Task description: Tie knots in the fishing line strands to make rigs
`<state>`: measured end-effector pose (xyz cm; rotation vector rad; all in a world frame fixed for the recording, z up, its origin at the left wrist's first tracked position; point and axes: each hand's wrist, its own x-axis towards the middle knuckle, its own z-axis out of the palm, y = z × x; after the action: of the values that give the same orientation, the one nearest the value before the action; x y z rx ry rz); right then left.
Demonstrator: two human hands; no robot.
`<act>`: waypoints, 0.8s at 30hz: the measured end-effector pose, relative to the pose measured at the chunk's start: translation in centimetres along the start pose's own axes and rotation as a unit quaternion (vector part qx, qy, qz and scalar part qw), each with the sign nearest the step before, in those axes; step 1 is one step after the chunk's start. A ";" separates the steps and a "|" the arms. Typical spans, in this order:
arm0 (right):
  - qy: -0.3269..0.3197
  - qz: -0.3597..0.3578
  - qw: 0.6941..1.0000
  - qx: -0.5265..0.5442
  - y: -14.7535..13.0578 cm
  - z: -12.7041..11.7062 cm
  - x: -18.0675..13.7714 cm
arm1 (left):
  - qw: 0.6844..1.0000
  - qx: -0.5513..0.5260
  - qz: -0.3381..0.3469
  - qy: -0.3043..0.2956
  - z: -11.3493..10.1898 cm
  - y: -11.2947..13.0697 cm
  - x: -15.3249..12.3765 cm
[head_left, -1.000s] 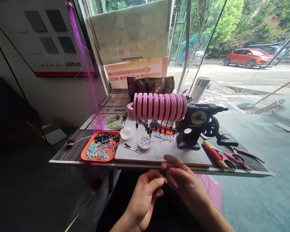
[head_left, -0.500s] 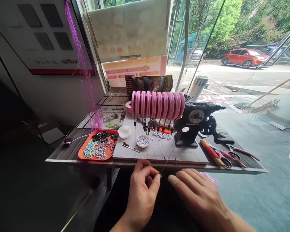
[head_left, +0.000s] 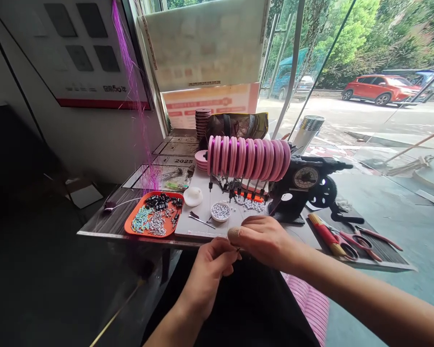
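My left hand (head_left: 210,268) is closed in a pinch at the table's front edge, holding a thin thread that I can barely make out. My right hand (head_left: 263,240) is curled closed right beside it, fingertips meeting the left thumb at the same thread. Behind the hands lies a white work mat (head_left: 206,214) with a small bowl of white beads (head_left: 220,211). A row of pink spools (head_left: 249,158) wound with purple thread stands on a rack above the mat.
An orange tray (head_left: 134,224) of beads and clasps sits at the left of the mat. A black hand-crank machine (head_left: 305,185) stands at the right, with red-handled scissors (head_left: 350,238) and pliers (head_left: 374,236) near the table's right edge. Purple tinsel (head_left: 133,91) hangs at the left.
My right hand has moved from open and flat below the table edge to curled up against the left hand's pinch. The left hand has stayed pinched at the thread.
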<state>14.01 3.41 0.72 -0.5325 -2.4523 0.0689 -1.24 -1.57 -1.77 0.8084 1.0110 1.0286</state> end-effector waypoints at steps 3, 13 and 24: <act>0.032 0.004 0.999 -0.041 -0.3 0.1 0.1 | 0.984 0.137 0.110 0.033 0.2 0.1 -0.2; -0.076 0.177 0.979 -0.066 -1.0 -0.9 2.6 | 0.594 0.539 0.585 0.120 -0.5 0.1 0.1; -0.155 0.183 0.970 -0.037 -1.3 -2.4 2.6 | 0.819 0.403 0.408 0.004 -0.3 0.4 0.4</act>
<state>13.05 3.04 4.38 -1.0734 -2.6302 0.2278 -1.57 -1.03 -1.64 2.0708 1.1303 1.3037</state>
